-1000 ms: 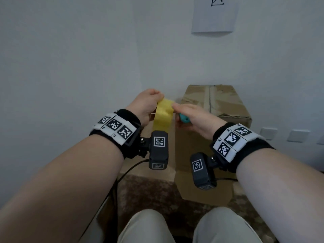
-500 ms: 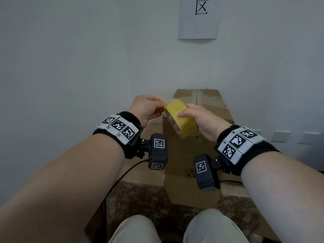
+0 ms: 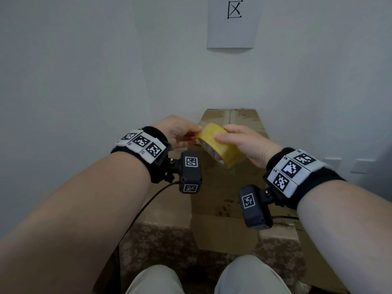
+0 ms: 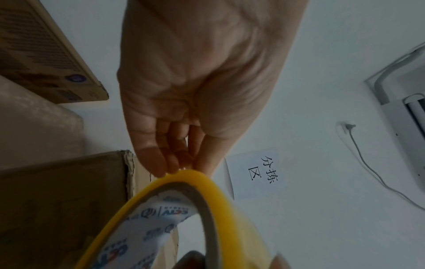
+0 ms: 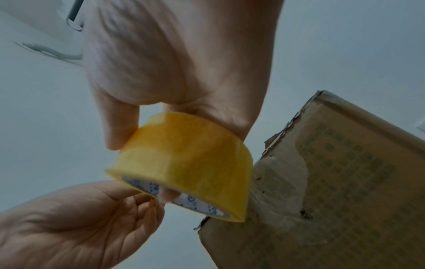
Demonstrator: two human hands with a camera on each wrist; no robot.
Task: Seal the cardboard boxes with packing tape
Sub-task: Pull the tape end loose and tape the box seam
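Note:
A yellow roll of packing tape (image 3: 218, 145) (image 5: 186, 162) (image 4: 220, 205) is held in the air in front of a tall cardboard box (image 3: 222, 183) (image 5: 333, 182). My right hand (image 3: 244, 143) (image 5: 179, 72) grips the roll, thumb on its outer face and a finger through the core. My left hand (image 3: 180, 132) (image 4: 184, 109) (image 5: 92, 218) has its fingertips bunched at the roll's left rim, pinching at the tape edge. The box top shows an old tape strip (image 3: 230, 116) along its seam.
A white wall stands close behind the box, with a paper sign (image 3: 233, 22) on it. Flat cardboard (image 3: 224, 236) lies at the box's foot on a patterned floor. My knees (image 3: 207, 279) are at the bottom. Wall sockets (image 3: 360, 166) sit at the right.
The roll has turned from edge-on to tilted, with its core facing left and down, and passed into the right hand's grip. Both hands rose slightly. A teal object seen earlier is out of sight.

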